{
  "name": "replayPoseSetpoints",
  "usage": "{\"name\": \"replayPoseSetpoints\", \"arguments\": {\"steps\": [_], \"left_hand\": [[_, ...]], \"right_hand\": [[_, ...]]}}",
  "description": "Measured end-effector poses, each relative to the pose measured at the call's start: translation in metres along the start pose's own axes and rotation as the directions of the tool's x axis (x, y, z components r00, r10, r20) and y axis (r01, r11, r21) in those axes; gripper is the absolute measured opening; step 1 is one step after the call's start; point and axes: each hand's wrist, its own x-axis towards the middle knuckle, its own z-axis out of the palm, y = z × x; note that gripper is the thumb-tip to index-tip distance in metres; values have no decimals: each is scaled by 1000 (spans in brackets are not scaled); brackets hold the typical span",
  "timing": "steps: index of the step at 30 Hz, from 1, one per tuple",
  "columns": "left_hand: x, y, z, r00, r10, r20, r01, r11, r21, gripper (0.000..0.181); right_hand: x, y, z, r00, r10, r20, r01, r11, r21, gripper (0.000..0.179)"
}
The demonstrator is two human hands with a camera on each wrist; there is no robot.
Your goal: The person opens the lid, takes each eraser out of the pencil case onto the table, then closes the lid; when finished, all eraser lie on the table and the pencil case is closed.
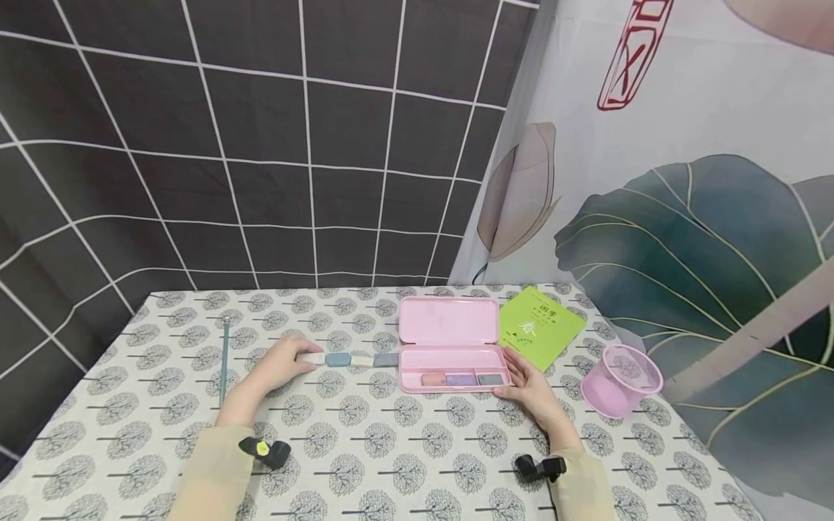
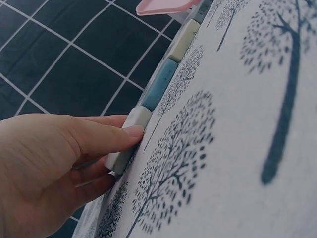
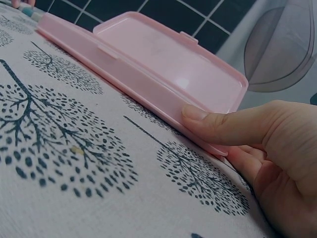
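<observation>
Pale sleeves (image 1: pixel 213 467) lie nearest the camera, leading to the left grip (image 1: pixel 284 364), whose thumb and fingers pinch a white block (image 1: pixel 311 358), probably to keep it in line with the blue block (image 1: pixel 338 359), cream block (image 1: pixel 362 361) and grey block (image 1: pixel 386 359) running rightward from it to the open pink box (image 1: pixel 449 357). Thumb on the box's front wall and fingers around its end, the right grip (image 1: pixel 529 380) pinches that corner, likely bracing the box against any push along the row. Three more blocks (image 1: pixel 460 379) sit inside, just left of this grip, where the box's walls should keep them gathered.

Held block's (image 2: pixel 137 117) wht, case (image 1: pixel 449 357) pink, cloth (image 1: pixel 391 456) wht w/ gry trees (image 1: pixel 436 439).
</observation>
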Motion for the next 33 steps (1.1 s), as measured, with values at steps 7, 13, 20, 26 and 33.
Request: {"name": "replayPoseSetpoints", "arguments": {"steps": [7,13,20,26,33], "left_hand": [[1,-2,0,1000,16,7,-16,1000,5,29],[0,-2,1,1000,14,4,-14,1000,1,31],[1,-2,1,1000,12,2,-12,1000,13,32],[1,-2,1,1000,17,5,-18,1000,16,33],[3,6,1,998,16,-52,-17,1000,-13,36]], "right_hand": [[1,1,0,1000,7,1,-7,1000,25,97],[0,0,1,1000,7,1,-7,1000,21,96],[-1,-3,1,1000,-12,12,12,1000,23,94],[-2,-5,2,1000,-12,6,12,1000,20,94],[-2,-5,1,1000,3,4,-3,1000,14,94]]}}
